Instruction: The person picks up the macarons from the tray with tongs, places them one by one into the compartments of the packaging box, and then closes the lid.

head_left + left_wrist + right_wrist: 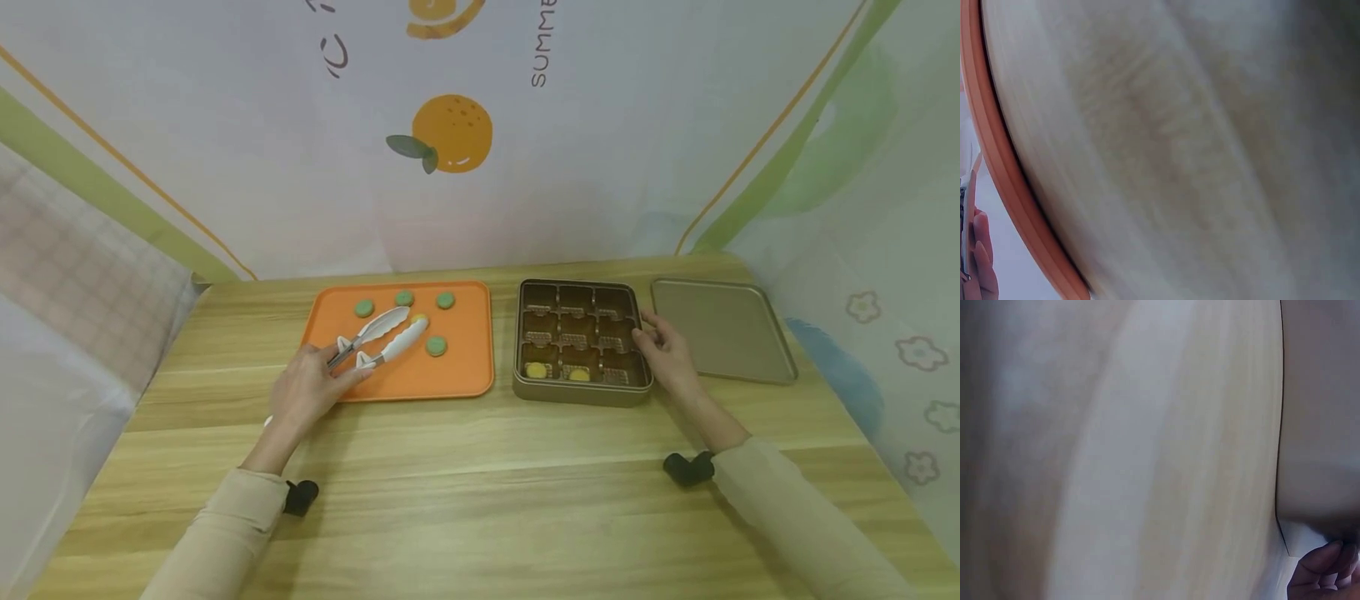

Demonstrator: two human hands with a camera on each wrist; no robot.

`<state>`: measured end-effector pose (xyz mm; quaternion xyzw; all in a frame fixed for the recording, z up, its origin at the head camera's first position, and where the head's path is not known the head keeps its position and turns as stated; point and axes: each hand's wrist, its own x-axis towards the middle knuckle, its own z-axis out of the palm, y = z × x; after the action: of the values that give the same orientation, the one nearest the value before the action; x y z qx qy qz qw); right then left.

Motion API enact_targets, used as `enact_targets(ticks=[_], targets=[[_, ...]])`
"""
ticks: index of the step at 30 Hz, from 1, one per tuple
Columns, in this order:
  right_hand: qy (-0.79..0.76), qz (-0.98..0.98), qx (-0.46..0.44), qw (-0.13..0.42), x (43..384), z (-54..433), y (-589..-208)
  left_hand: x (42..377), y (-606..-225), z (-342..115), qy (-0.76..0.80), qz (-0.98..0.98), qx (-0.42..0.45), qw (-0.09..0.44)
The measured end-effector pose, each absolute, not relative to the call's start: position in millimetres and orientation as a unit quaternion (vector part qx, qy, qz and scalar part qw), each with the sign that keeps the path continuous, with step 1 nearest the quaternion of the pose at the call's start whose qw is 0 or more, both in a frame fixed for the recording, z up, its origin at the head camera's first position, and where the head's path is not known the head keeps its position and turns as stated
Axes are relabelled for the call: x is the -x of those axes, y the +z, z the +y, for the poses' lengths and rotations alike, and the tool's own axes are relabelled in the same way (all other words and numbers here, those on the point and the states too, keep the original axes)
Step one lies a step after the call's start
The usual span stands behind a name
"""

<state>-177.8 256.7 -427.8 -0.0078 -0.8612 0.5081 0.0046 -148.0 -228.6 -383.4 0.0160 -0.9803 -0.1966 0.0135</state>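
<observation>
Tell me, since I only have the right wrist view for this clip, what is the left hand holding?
Observer: The left hand holds a pair of white-ended tongs.
Operator: I can see just the outside of the brown box. Is anything in it?
Observer: Yes, two yellow pieces, at the left and middle of its near row.
Operator: And what lies beyond the right hand, on the side away from the box?
Observer: A flat olive panel with a raised rim, lying on the wooden table.
</observation>
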Motion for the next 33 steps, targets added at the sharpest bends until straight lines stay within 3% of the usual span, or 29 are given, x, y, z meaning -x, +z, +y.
enact_targets(ticks=[14, 33], targets=[[0.513, -0.858, 0.012, 0.001, 178, 256, -428, 154, -387, -225, -0.181, -0.983, -0.019, -0.009], [0.535, -0.845, 0.000, -0.007, 162, 240, -396, 155, -389, -224, -0.181, -0.983, -0.015, 0.006]])
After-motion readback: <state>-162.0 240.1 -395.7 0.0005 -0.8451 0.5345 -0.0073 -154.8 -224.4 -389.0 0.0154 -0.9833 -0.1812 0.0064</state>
